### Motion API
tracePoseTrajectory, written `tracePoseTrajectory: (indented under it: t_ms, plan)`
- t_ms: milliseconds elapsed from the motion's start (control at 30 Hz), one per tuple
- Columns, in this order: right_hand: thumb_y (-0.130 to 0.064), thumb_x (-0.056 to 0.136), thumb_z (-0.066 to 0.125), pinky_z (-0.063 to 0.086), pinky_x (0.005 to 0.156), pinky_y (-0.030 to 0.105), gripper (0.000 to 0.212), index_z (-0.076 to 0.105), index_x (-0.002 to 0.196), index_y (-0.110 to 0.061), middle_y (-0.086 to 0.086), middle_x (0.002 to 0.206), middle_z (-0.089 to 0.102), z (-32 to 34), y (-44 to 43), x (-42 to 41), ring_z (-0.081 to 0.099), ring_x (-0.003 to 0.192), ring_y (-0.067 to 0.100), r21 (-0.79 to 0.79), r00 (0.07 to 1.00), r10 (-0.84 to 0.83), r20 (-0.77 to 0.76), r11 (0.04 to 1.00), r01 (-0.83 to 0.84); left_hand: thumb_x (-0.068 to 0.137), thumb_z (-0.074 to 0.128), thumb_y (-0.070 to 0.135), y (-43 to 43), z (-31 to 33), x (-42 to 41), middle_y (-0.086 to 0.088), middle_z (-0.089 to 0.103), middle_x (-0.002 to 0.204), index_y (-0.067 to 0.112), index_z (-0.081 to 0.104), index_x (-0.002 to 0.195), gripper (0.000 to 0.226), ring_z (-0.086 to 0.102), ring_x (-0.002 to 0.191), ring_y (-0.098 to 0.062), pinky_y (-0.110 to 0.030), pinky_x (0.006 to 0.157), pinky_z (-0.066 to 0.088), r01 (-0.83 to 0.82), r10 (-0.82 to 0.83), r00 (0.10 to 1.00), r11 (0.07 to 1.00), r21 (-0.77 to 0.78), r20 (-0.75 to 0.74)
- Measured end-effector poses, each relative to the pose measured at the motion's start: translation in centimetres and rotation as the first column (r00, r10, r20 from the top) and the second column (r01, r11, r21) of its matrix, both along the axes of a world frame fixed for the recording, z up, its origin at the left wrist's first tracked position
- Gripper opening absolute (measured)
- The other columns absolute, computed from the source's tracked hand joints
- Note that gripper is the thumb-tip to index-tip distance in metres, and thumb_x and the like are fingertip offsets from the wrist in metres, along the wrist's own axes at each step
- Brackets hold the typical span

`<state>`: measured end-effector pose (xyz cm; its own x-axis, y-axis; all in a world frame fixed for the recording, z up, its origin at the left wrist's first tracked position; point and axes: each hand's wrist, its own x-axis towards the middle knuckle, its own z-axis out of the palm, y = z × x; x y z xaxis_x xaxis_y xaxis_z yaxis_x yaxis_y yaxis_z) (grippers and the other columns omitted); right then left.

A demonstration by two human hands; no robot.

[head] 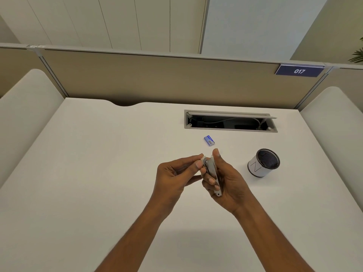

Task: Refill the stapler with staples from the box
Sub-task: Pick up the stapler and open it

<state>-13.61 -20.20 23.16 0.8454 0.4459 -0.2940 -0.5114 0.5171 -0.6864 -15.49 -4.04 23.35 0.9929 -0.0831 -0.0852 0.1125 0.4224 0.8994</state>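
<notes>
Stapler (213,173) right in the middle of the frame, a pale grey one, held off the white desk (98,173) and standing nearly on end, top tipped a little to the left. Both forearms come up from the bottom edge and meet on it. The right hand (229,183) has it wrapped: thumb laid up along its right side to the top, fingers curled round from behind onto its near face. The left hand (174,173) is in tight from the left, thumb and forefinger pinching the stapler's upper end; whether that is a staple strip or a part of the stapler itself, too small to tell. So the hands are together, both clamped on the stapler.

Just above them in the picture, the staple box (209,140), small and blue, lies flat on the desk, apart from the hands, something grey showing at its near end. Out to the right, a white cylinder (263,162) with a dark mesh top stands on the desk, well clear of the right hand. Further up, the cable tray (230,121) sits sunk in the desk, lid raised, cables showing inside. Behind it runs the beige partition (157,79), with a dark blue plate reading 017 (299,71) at upper right, and a few green plant leaves (357,54) at the far right edge.
</notes>
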Motion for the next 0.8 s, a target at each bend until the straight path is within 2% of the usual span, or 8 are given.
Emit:
tracePoseTrajectory:
  t_ms: [267,600,700,800]
  plan:
    - [-0.056,0.079,0.077,0.047,0.044,0.02,0.057,0.068,0.095,-0.001,0.014,0.083,0.065,0.12,0.09,-0.32,0.052,0.046,0.013,0.053,1.0,0.011,-0.019,0.999,-0.01,0.086,0.075,0.023,0.22,-0.02,-0.12,-0.008,0.082,0.109,0.021,0.084,0.108,0.024,0.078,0.106,-0.025,-0.034,0.079,0.065,-0.021,0.021,1.0,1.0,0.017,0.005]
    - [-0.051,0.082,0.076,0.043,0.042,0.018,0.048,0.071,0.087,-0.004,0.012,0.075,0.066,-0.16,0.13,-0.41,0.048,0.042,0.01,0.01,1.0,-0.028,-0.004,1.0,0.028,0.087,0.076,0.022,-0.26,-0.36,-0.42,-0.01,0.082,0.11,0.018,0.083,0.111,0.025,0.077,0.107,-0.026,-0.035,0.084,0.064,-0.018,0.018,1.0,1.0,0.002,-0.012]
    - [-0.051,0.085,0.072,0.042,0.043,0.018,0.047,0.07,0.088,-0.004,0.011,0.077,0.066,-0.15,0.19,-0.46,0.049,0.044,0.01,0.008,1.0,-0.03,-0.006,1.0,0.031,0.087,0.076,0.021,-0.19,-0.45,-0.37,-0.01,0.082,0.11,0.016,0.083,0.111,0.026,0.077,0.108,-0.026,-0.035,0.084,0.064,-0.018,0.018,1.0,1.0,0.003,-0.017]
    - [-0.054,0.08,0.076,0.045,0.045,0.019,0.053,0.07,0.092,-0.003,0.013,0.082,0.066,-0.02,0.19,-0.45,0.052,0.047,0.012,0.03,1.0,-0.008,-0.012,1.0,0.009,0.087,0.076,0.022,0.0,-0.4,-0.24,-0.009,0.082,0.11,0.016,0.083,0.111,0.026,0.077,0.107,-0.025,-0.033,0.081,0.065,-0.021,0.022,1.0,1.0,0.007,-0.012]
